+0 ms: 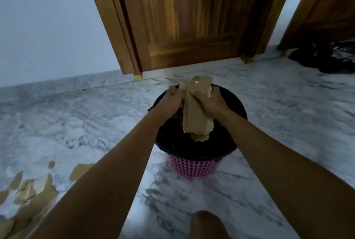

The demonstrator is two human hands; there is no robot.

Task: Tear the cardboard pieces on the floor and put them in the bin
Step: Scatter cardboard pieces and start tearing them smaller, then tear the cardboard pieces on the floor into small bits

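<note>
A pink perforated bin lined with a black bag stands on the marble floor in front of me. Both my hands are held over its opening. My left hand and my right hand grip a bundle of torn brown cardboard pieces, which hangs down between them above the bag. More torn cardboard scraps lie scattered on the floor at the lower left, partly hidden by my left forearm.
A closed wooden door stands just behind the bin. A second door and a dark heap of bags are at the far right. My knee shows at the bottom edge. White wall on the left.
</note>
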